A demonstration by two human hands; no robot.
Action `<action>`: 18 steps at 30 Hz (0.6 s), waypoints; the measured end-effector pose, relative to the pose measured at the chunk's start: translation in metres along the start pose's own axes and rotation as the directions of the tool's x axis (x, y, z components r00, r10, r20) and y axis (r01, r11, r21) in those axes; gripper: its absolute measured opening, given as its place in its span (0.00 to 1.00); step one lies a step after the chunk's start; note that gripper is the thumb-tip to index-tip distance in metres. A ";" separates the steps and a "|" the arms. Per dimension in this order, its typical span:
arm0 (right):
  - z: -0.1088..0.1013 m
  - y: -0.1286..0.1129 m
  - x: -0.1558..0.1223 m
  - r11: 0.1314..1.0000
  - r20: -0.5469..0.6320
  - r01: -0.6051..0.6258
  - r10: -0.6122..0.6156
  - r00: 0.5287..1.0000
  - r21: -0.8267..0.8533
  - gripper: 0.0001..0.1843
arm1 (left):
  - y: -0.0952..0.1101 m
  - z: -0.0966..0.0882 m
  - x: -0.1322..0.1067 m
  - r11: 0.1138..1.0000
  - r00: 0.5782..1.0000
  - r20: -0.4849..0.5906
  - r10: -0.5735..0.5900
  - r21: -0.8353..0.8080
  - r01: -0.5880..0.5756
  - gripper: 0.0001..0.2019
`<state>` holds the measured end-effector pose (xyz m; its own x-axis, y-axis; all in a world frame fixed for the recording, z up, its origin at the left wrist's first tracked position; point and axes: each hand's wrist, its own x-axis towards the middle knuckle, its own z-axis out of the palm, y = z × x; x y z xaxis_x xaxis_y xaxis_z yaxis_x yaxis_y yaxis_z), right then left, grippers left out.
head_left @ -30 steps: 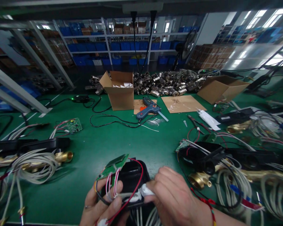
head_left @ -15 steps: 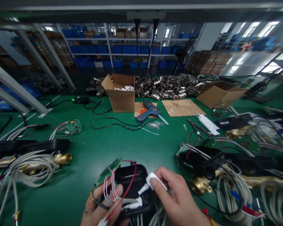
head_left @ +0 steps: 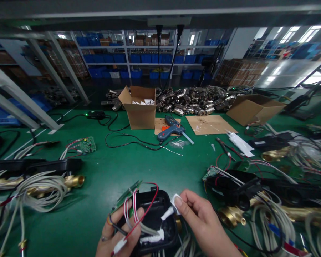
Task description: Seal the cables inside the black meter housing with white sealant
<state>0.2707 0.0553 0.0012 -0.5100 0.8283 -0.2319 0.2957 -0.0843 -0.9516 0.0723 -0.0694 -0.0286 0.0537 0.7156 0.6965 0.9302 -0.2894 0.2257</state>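
Note:
My left hand (head_left: 120,232) grips a black plastic housing (head_left: 152,203) by its left side, together with wires and a green circuit board (head_left: 127,195) that tilts up at the housing's edge. Inside, a thick bead of white paste (head_left: 152,237) lies along the lower wall, over the grey cable. In my right hand (head_left: 196,214) is a small white tube (head_left: 176,202), pinched between thumb and fingers. Its white nozzle (head_left: 167,213) points down left into the housing, just above the bead, and a thin strand trails below the tip. Red and white wires loop over the housing.
A blue glue gun (head_left: 171,129) lies by an open cardboard box (head_left: 141,116). Further right are a cardboard sheet (head_left: 211,125) and a white tube of sealant (head_left: 240,144). Brass-fitted assemblies with coiled cables (head_left: 42,192) flank both sides. Metal fittings (head_left: 187,101) are heaped behind.
The tube's nozzle has lifted away from the paste, up and to the right, leaving a thin strand. The whole view has shifted slightly. My left hand still grips the housing.

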 end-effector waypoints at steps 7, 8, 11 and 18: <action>0.000 0.002 0.006 0.958 -0.011 -0.125 0.132 0.991 0.259 0.27 | 0.001 -0.004 0.017 0.999 0.996 0.080 -0.031 0.010 0.030 0.35; 0.000 0.002 0.006 0.941 0.006 -0.147 0.153 0.988 0.305 0.27 | 0.001 -0.004 0.019 0.999 0.995 0.097 -0.037 0.002 0.037 0.35; 0.000 0.001 0.007 0.885 0.063 -0.200 0.191 0.980 0.420 0.26 | 0.002 -0.006 0.024 0.999 0.992 0.120 -0.029 -0.026 0.032 0.35; 0.001 -0.005 0.010 0.768 0.135 -0.284 0.253 0.958 0.574 0.23 | 0.004 -0.009 0.023 0.999 0.987 0.162 0.009 -0.045 -0.002 0.34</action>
<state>0.2636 0.0639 0.0032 -0.5229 0.6971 -0.4904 -0.0918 -0.6181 -0.7807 0.0737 -0.0592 -0.0056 0.1205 0.8063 0.5791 0.9127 -0.3195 0.2549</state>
